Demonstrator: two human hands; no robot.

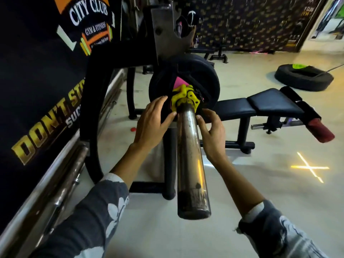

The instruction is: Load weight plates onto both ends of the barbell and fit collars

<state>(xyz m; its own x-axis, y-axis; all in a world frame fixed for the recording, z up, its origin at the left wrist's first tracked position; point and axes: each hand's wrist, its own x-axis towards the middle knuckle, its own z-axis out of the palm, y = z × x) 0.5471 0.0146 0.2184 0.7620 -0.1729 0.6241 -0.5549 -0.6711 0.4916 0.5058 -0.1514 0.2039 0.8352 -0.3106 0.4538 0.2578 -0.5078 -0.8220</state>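
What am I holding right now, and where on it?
No firm grip shows. The left hand touches the yellow collar with straight fingers; the right hand meets its edge by the barbell sleeve, pinching or not unclear.

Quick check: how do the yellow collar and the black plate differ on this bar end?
The collar is yellow, small and knobbly; the plate is black, a much wider smooth disc. The collar sits nearer the free end; the plate sits behind it. Both are on the bar.

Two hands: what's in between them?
Head view: the shiny steel barbell end runs between the left hand and the right hand, with the yellow plastic collar just beyond.
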